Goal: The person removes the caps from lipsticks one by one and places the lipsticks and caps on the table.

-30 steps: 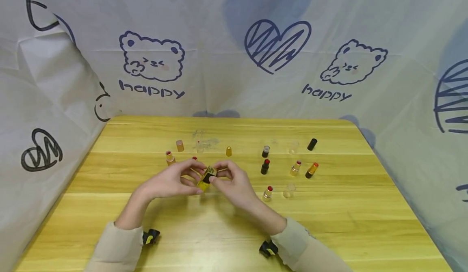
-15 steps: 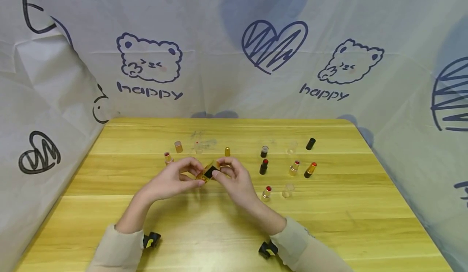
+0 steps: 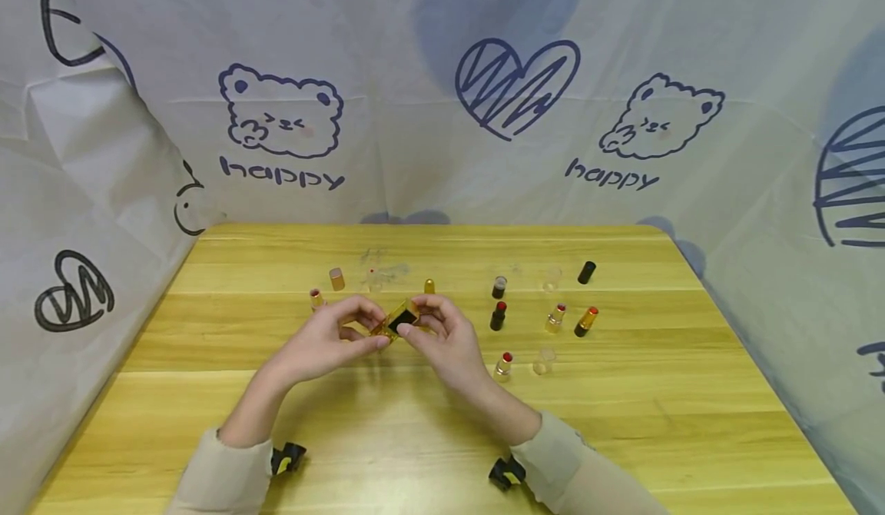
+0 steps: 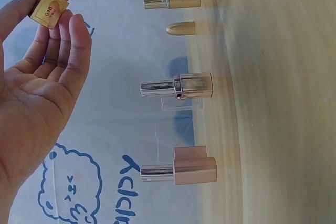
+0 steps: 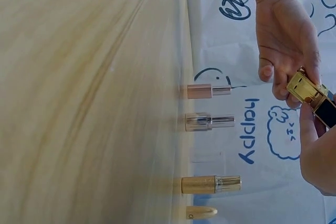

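Both hands meet near the middle of the table around a square gold-and-black lipstick case, held tilted above the surface. My left hand pinches its gold end between thumb and fingers. With thumb and fingertips, my right hand grips the black-sided part. A small "018" label marks the gold end of the case in the left wrist view. The right wrist view shows the gold part beside the black side. Whether the two parts are joined or apart, I cannot tell.
On the wooden table, uncapped lipsticks stand to the right, including a black one, a gold-black one and a silver-gold one. Caps stand around them: black, clear, pink-gold and bullet-shaped gold.
The lipstick case has turned from steeply slanted to more level and risen slightly, its black side facing up more. Both hands keep their hold; the view has shifted a little.
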`<state>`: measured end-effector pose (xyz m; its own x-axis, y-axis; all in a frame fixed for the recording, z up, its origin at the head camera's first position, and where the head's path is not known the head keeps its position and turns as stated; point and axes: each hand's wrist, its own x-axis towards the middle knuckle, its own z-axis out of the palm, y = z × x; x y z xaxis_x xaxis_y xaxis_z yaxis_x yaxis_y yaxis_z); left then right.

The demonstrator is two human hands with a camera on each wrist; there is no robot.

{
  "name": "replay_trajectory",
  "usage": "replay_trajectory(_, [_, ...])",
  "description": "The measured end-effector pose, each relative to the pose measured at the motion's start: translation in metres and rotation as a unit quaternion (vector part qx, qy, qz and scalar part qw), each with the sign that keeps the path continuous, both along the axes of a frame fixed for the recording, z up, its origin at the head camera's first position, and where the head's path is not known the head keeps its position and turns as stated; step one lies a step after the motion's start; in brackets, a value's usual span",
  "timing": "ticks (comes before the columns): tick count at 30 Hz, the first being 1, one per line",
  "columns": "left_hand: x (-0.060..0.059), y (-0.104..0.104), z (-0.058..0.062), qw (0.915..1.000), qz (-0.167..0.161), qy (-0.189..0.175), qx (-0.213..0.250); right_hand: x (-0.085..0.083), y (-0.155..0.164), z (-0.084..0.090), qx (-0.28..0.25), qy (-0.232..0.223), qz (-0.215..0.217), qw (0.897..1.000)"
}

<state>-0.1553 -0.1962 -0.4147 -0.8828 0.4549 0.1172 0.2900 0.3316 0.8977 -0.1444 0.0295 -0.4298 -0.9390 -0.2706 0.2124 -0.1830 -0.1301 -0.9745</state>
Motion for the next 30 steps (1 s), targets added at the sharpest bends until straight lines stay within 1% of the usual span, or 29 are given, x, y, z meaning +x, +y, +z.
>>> replay_trajectory(7, [0.0032, 0.0007, 0.0019, 1.0000, 0.003, 0.003, 0.001, 0.0006, 0.0008, 0.0017, -0.011, -0.001, -0.001, 1.000])
replay_trajectory(12, [0.0046, 0.0013, 0.0028, 0.9999, 0.006, 0.009, -0.004, 0.0004, 0.0020, 0.0027, -0.005, 0.005, -0.006, 1.000])
replay_trajectory(20, [0.0055, 0.0014, 0.0071, 0.9994, -0.001, 0.034, -0.013, -0.0012, 0.0043, 0.0033, 0.002, 0.010, 0.004, 1.000])
replay_trajectory(24, [0.0052, 0.0017, 0.0072, 0.9992, -0.003, 0.038, -0.016, -0.0014, 0.0044, 0.0029, 0.018, 0.007, -0.005, 1.000])
replay_trajectory(30, [0.0047, 0.0009, 0.0060, 0.9991, -0.004, 0.041, -0.013, -0.0030, 0.0049, 0.0013, 0.027, 0.026, -0.017, 0.999])
